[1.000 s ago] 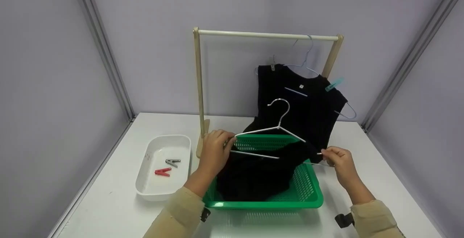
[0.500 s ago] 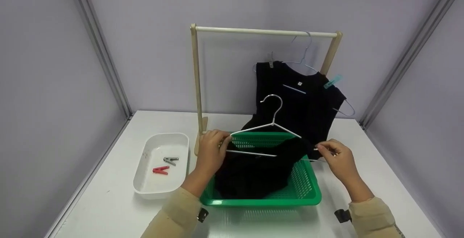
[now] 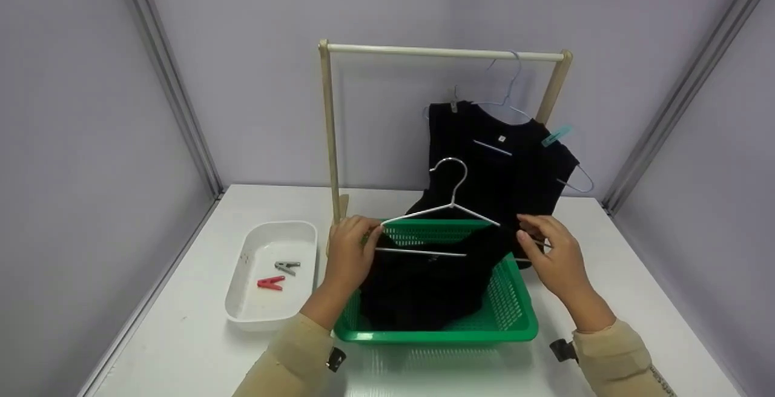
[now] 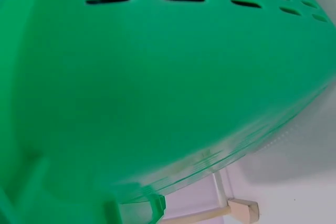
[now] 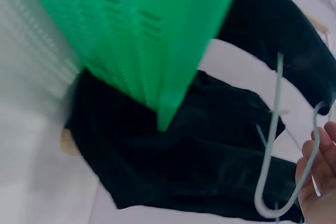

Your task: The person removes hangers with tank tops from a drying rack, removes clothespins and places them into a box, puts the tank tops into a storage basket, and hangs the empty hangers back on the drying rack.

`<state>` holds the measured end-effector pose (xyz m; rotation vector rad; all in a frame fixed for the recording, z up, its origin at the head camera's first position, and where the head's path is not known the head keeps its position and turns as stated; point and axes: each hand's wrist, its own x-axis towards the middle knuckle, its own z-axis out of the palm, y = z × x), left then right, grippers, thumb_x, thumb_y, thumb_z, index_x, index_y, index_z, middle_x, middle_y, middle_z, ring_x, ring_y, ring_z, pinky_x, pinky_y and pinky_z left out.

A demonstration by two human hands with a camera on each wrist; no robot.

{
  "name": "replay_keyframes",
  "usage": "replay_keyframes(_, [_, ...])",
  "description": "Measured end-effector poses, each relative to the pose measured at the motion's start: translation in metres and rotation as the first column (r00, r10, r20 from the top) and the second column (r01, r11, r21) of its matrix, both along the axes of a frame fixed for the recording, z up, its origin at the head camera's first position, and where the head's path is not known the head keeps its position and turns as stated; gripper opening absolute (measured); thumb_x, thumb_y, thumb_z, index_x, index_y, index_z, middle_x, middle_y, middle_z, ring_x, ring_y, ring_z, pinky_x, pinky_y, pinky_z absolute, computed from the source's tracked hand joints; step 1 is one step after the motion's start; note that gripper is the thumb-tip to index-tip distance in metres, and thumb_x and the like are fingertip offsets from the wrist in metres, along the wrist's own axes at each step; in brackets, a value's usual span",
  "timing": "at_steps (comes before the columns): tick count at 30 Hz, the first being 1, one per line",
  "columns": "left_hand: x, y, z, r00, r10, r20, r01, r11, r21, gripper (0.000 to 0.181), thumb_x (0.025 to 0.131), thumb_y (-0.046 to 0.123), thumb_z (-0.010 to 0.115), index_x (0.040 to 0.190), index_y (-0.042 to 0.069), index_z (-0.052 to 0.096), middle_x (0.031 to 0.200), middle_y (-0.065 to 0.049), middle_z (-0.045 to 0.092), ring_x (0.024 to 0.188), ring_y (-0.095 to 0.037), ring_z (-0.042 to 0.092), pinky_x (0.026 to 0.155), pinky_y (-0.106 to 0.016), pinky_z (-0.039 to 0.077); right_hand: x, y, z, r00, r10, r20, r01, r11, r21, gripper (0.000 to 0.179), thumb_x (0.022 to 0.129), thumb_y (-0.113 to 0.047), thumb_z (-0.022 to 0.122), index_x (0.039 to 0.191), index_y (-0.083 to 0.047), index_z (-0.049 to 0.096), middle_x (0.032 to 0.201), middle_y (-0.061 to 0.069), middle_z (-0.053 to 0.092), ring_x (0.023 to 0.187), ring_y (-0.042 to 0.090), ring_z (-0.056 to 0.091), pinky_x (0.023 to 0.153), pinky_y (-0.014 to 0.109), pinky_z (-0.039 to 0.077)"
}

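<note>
A white wire hanger [image 3: 427, 210] is held over the green basket [image 3: 436, 337], hook up, with a black top [image 3: 430, 294] partly on it and drooping into the basket. My left hand [image 3: 352, 250] grips the hanger's left end, thumb in front. My right hand [image 3: 556, 256] has its thumb and fingertips at the top's right shoulder edge, pinching the cloth. The hanger's bent end [image 5: 269, 211] sticks out past the fabric and passes in front of my right fingers [image 5: 317, 163] in the right wrist view. In the left wrist view the basket wall hides the left hand.
Behind stands a drying rack [image 3: 436, 51] with a second black top [image 3: 484, 170] on a pale blue hanger, pegged with a teal clothespin [image 3: 557, 135] and a grey one. A white tray [image 3: 241, 300] at left holds red [image 3: 270, 283] and grey [image 3: 287, 267] clothespins.
My right hand has moved left and slightly up, from the hanger's right end to the top's shoulder edge. The hanger has shifted slightly left; the left hand keeps its grip.
</note>
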<state>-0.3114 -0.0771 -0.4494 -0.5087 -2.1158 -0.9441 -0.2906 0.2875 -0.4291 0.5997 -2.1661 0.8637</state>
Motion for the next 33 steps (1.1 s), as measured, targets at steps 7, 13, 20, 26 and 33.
replay_keyframes(7, [0.0, 0.001, 0.0, 1.0, 0.005, 0.003, -0.005, 1.0, 0.005, 0.004, 0.095, 0.016, 0.07, 0.096, 0.013, 0.071, 0.092, 0.004, 0.067, 0.087, -0.016, 0.06, 0.078, -0.036, 0.042, -0.003, -0.011, 0.003, 0.996, 0.087, -0.002, -0.087, 0.995, 0.055, 0.037, 0.086, -0.001, 0.077, 0.122, -0.006, 0.071, 0.11, 0.001, 0.069, 0.094, 0.015, 0.063, 0.083, 0.01, 0.048])
replay_keyframes(13, [-0.001, 0.002, -0.002, 1.0, -0.008, -0.012, 0.008, 1.0, 0.018, 0.004, 0.091, 0.01, 0.074, 0.094, 0.012, 0.071, 0.091, 0.004, 0.067, 0.086, -0.016, 0.06, 0.077, -0.037, 0.042, -0.008, -0.011, 0.0, 0.993, 0.108, -0.044, -0.109, 0.994, -0.015, 0.03, 0.082, 0.009, 0.077, 0.108, -0.006, 0.076, 0.098, 0.004, 0.07, 0.082, 0.009, 0.064, 0.076, 0.01, 0.05])
replay_keyframes(20, [-0.002, 0.002, -0.004, 0.999, -0.032, 0.017, 0.032, 0.999, 0.021, 0.005, 0.094, 0.016, 0.071, 0.095, 0.011, 0.071, 0.091, 0.004, 0.067, 0.087, -0.015, 0.059, 0.082, -0.037, 0.043, -0.003, -0.015, 0.004, 0.992, 0.112, -0.05, -0.116, 0.99, -0.08, 0.024, 0.078, 0.017, 0.074, 0.096, 0.0, 0.077, 0.091, 0.012, 0.068, 0.082, 0.009, 0.062, 0.076, 0.009, 0.048])
replay_keyframes(26, [-0.002, 0.001, -0.006, 1.0, -0.029, -0.006, 0.029, 0.999, 0.014, 0.007, 0.095, 0.018, 0.07, 0.095, 0.011, 0.071, 0.091, 0.004, 0.067, 0.087, -0.015, 0.06, 0.081, -0.036, 0.044, 0.012, -0.024, 0.019, 0.99, 0.137, -0.038, -0.142, 0.978, -0.152, 0.017, 0.081, 0.018, 0.071, 0.093, 0.007, 0.074, 0.089, 0.016, 0.067, 0.081, 0.006, 0.061, 0.074, 0.01, 0.048])
replay_keyframes(33, [-0.001, -0.006, -0.008, 1.0, -0.031, -0.007, 0.031, 0.999, 0.031, 0.005, 0.094, 0.017, 0.071, 0.095, 0.012, 0.073, 0.093, 0.003, 0.068, 0.089, -0.017, 0.061, 0.08, -0.039, 0.044, 0.013, -0.025, 0.024, 0.991, 0.13, -0.024, -0.132, 0.955, -0.266, 0.014, 0.083, 0.02, 0.068, 0.092, 0.011, 0.072, 0.088, 0.02, 0.064, 0.079, 0.005, 0.06, 0.071, 0.01, 0.048])
